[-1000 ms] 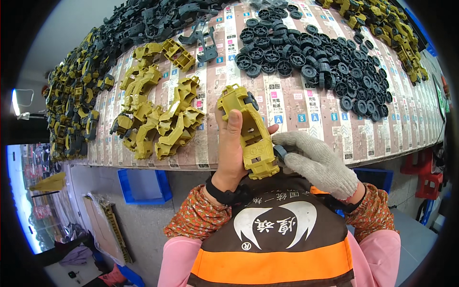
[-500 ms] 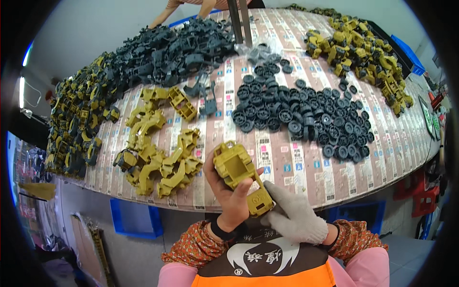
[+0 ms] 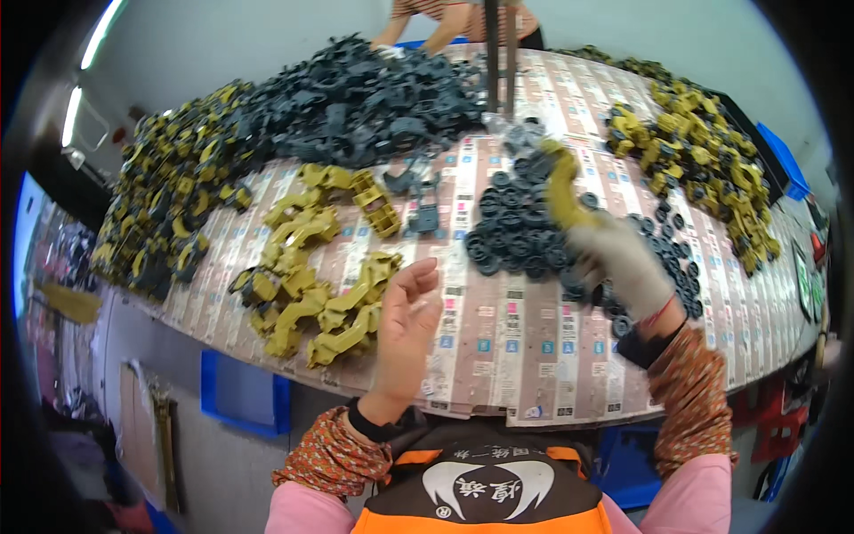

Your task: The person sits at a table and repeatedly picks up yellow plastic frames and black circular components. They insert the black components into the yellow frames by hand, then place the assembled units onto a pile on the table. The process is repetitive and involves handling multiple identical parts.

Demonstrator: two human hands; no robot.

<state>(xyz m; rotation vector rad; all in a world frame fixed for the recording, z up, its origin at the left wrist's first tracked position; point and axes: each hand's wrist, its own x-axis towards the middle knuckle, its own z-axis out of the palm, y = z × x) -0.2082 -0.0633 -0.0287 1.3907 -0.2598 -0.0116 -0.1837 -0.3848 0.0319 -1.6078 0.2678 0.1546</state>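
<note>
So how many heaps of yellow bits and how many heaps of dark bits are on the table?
Yellow heaps: 3 (far left, mixed with black; near middle; far right)
Dark heaps: 2 (grey frames; black wheels)
Total: 5
The gloved right hand holds one blurred yellow piece, not counted.

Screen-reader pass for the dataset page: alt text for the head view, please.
A person's gloved right hand lifts a blurred yellow plastic part over a pile of black wheels, while the bare left hand hangs open beside loose yellow parts. The table also carries heaps of dark grey parts.
</note>
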